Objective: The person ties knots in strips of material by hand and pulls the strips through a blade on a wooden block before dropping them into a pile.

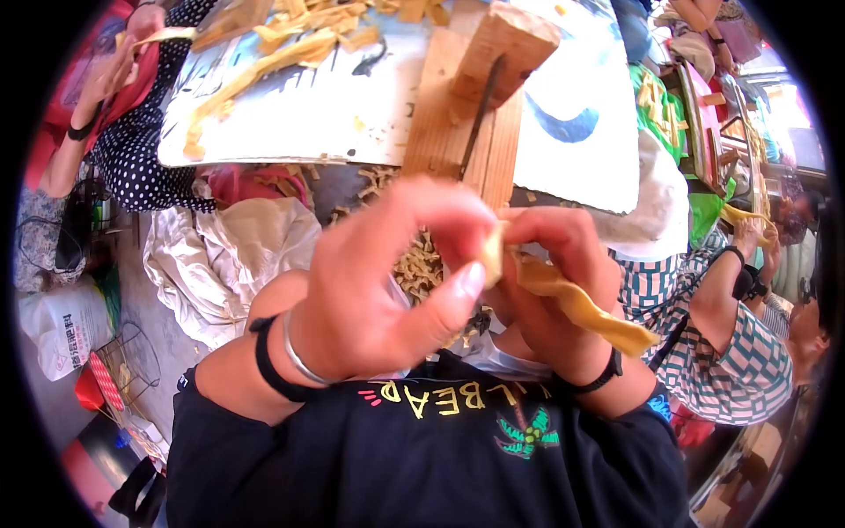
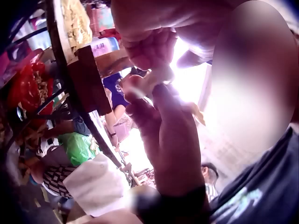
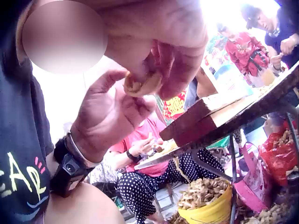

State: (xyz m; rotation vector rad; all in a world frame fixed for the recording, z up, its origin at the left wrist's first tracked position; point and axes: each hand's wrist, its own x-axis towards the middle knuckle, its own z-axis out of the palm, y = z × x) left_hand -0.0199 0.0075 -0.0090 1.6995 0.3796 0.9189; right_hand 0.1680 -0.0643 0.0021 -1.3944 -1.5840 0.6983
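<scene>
A yellowish strip hangs across my right hand, which pinches it near its upper end. Facing it, my left hand grips the folded end of the strip between thumb and forefinger. In the right wrist view the pale end is curled over, with my left hand below it and my right hand above. My right hand and the strip's loose end also show in the left wrist view. Palms and remaining fingers partly cover the strip.
Just beyond my hands, a wooden board carries an upright block and a dark blade-like piece. More strips lie on the white tabletop. A yellow bucket of pieces stands below. Other people sit on both sides.
</scene>
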